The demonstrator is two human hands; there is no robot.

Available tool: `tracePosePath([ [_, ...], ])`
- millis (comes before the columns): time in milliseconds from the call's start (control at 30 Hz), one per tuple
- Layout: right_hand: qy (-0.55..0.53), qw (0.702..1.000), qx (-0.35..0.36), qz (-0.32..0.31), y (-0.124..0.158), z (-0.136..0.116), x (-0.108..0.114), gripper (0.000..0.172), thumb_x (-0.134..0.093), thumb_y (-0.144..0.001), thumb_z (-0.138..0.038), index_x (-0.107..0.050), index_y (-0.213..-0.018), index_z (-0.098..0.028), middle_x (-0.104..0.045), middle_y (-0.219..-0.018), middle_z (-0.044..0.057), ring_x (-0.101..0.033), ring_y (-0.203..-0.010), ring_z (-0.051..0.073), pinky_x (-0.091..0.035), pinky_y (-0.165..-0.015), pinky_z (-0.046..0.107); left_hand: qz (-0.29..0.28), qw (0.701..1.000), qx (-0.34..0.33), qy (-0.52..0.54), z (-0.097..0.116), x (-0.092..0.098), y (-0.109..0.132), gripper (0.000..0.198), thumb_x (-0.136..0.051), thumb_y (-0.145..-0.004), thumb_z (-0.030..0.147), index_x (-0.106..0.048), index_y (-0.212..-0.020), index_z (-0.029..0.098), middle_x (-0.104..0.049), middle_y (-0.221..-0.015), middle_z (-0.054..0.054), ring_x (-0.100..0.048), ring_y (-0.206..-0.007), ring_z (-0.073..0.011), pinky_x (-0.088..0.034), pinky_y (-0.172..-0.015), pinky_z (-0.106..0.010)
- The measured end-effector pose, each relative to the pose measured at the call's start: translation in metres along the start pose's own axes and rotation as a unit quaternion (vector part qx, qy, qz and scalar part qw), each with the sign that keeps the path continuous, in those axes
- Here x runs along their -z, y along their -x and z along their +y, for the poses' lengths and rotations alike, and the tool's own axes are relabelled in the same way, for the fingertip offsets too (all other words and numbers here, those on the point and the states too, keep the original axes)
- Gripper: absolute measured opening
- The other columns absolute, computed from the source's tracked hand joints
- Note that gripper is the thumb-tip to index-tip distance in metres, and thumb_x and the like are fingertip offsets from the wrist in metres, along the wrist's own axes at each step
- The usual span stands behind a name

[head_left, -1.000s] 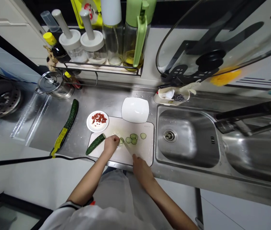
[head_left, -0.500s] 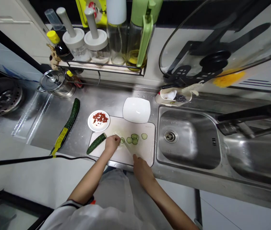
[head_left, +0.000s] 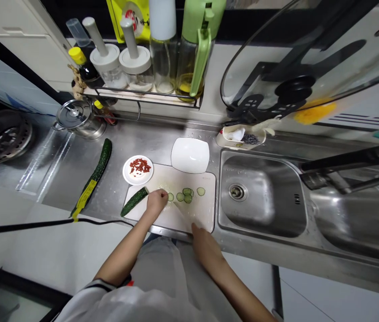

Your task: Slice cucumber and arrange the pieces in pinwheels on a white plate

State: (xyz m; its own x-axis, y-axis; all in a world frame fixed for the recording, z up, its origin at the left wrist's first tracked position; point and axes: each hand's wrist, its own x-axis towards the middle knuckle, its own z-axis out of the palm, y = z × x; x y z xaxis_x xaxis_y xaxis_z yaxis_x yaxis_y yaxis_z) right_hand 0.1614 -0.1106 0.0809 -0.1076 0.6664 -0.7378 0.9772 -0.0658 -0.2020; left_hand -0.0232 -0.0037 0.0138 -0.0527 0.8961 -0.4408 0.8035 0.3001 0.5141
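At cutting board [head_left: 205, 206]: right hand [head_left: 206, 245] clamped on knife [head_left: 184, 213]; left hand [head_left: 156, 202] by cucumber slice [head_left: 171, 197], hold unclear.

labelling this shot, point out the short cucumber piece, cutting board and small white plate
Short cucumber piece [head_left: 134, 201]: head view, green skin
Cutting board [head_left: 204, 208]: head view, bare right side
Small white plate [head_left: 125, 170]: head view, left rim

soft glare on the steel sink [head_left: 270, 197], edges stretched wide-angle

Cuc. slices [head_left: 188, 198] (grn-rimmed), on brd [head_left: 204, 212]
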Motion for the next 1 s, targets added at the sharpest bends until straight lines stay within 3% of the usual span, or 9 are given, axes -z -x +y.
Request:
tracePosePath([
  [233,-0.031,0.999,-0.008,-0.007,0.003,0.014,-0.011,0.042,-0.029,-0.081,0.001,-0.053,-0.112,-0.015,-0.066,-0.093,0.012,-0.064,-0.089,0.023,-0.042,-0.065,0.027,0.084,0.984,0.009,-0.155,0.017,0.021,-0.004,0.022,-0.045,-0.087,0.025,-0.065,-0.093,0.018,-0.066,-0.09,-0.01,-0.06,-0.078,-0.0178,-0.038,-0.067,-0.025],
  [333,-0.036,0.999,-0.009,-0.01,0.003,0.013,-0.009,0.043,-0.029,-0.081,0.001,-0.053,-0.112,-0.015,-0.065,-0.094,0.012,-0.064,-0.089,0.023,-0.043,-0.065,0.028,0.09,0.977,0.023,-0.193,0.019,0.026,-0.01,0.027,-0.04,-0.09,0.027,-0.063,-0.099,0.016,-0.064,-0.094,-0.012,-0.062,-0.079,-0.0201,-0.039,-0.066,-0.026],
  [633,-0.036,0.999,-0.006,-0.006,0.003,0.014,-0.008,0.044,-0.028,-0.081,0.001,-0.053,-0.113,-0.016,-0.065,-0.092,0.012,-0.063,-0.09,0.023,-0.041,-0.065,0.027,0.085,0.971,0.021,-0.224,0.016,0.028,-0.017,0.025,-0.037,-0.091,0.021,-0.058,-0.104,0.015,-0.061,-0.097,-0.013,-0.062,-0.083,-0.0226,-0.042,-0.066,-0.028],
  [767,-0.035,0.999,-0.009,-0.008,0.002,0.015,-0.009,0.041,-0.029,-0.083,0.0,-0.053,-0.112,-0.016,-0.065,-0.092,0.012,-0.063,-0.09,0.022,-0.041,-0.066,0.026,0.103,0.975,-0.016,-0.198,0.016,0.024,-0.016,0.025,-0.042,-0.087,0.017,-0.059,-0.105,0.017,-0.058,-0.104,-0.012,-0.059,-0.091,-0.0212,-0.043,-0.072,-0.028],
  [867,-0.035,0.999,-0.008,-0.008,0.002,0.015,-0.009,0.043,-0.028,-0.083,0.0,-0.052,-0.115,-0.016,-0.065,-0.093,0.012,-0.063,-0.091,0.021,-0.042,-0.068,0.026,0.081,0.985,-0.07,-0.134,0.016,0.014,-0.013,0.027,-0.048,-0.083,0.015,-0.06,-0.107,0.019,-0.058,-0.104,-0.01,-0.057,-0.094,-0.0193,-0.043,-0.081,-0.027],
  [1000,-0.031,1.0,-0.001,-0.006,0.002,0.014,-0.009,0.043,-0.028,-0.083,0.0,-0.053,-0.115,-0.015,-0.066,-0.094,0.013,-0.063,-0.091,0.022,-0.043,-0.068,0.027,0.001,0.989,-0.136,-0.062,0.019,-0.005,-0.009,0.029,-0.053,-0.08,0.018,-0.061,-0.108,0.019,-0.058,-0.099,-0.007,-0.056,-0.09,-0.0167,-0.043,-0.084,-0.026],
])
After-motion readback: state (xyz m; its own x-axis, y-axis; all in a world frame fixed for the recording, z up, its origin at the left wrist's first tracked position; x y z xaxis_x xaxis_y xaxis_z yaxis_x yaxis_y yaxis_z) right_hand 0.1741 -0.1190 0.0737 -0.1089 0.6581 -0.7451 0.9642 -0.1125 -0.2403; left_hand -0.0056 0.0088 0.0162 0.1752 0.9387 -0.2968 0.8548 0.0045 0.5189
